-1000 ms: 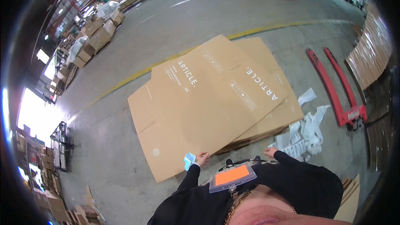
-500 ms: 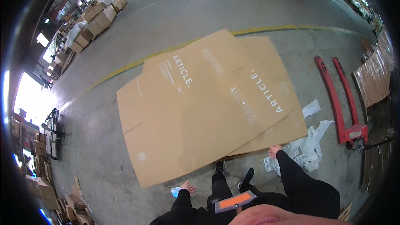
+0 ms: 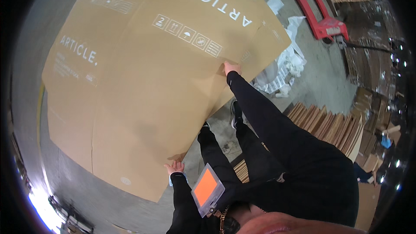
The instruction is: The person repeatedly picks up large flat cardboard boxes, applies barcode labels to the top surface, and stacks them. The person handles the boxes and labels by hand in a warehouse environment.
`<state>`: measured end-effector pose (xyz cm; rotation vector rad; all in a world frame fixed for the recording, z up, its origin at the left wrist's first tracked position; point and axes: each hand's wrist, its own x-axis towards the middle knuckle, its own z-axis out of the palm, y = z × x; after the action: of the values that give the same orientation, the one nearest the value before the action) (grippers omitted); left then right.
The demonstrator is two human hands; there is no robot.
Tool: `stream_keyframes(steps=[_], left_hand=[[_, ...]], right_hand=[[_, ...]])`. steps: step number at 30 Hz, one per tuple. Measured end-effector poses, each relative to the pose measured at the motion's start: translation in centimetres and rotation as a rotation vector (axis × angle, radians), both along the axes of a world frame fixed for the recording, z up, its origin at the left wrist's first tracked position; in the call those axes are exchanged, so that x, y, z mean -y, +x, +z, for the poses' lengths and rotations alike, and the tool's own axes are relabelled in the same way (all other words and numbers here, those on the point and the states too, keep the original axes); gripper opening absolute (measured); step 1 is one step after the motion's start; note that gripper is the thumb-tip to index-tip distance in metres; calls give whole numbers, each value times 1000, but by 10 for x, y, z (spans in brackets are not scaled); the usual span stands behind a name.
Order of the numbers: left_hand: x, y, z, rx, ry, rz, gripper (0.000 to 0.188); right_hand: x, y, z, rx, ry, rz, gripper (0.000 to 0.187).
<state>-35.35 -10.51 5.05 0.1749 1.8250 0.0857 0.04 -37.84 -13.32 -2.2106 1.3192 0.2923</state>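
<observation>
A large flattened brown cardboard sheet [image 3: 130, 104] with white print spreads in front of me, over another sheet that shows at its right side. My right hand [image 3: 232, 68] grips the upper sheet near its right edge, with its fingertips partly hidden. Lower down, my left hand [image 3: 175, 167] is at the sheet's near edge with its fingers spread and the palm partly showing. A light blue piece of something shows by the left wrist. My feet stand beside the sheet's near edge.
Crumpled white plastic wrap [image 3: 292, 58] lies on the floor right of the cardboard. Beyond it is a red pallet jack [image 3: 327, 26]. A stack of flat boards [image 3: 327, 123] is at my right, with wrapped brown stacks [image 3: 368, 34] farther out. A yellow floor line [image 3: 40, 112] runs at the left.
My view has turned right and the cardboard fills more of it. My right hand has moved from the lower sheet's edge onto the upper sheet; my left hand has come to its near edge.
</observation>
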Motion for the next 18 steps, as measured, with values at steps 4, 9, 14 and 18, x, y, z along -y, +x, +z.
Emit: stream_keyframes(steps=[4,9,14,18], left_hand=[[-26,2,0,22,-286,-97,113],[-14,-10,-10,-20,-443,-153,96],[9,10,-33,157,-174,-124,93],[14,4,-37,224,-118,-85,92]], right_hand=[[-3,10,22,-5,210,-188,68],[45,8,13,98,606,-157,48],[46,0,26,82,648,-153,42],[56,-12,40,152,596,-70,57]])
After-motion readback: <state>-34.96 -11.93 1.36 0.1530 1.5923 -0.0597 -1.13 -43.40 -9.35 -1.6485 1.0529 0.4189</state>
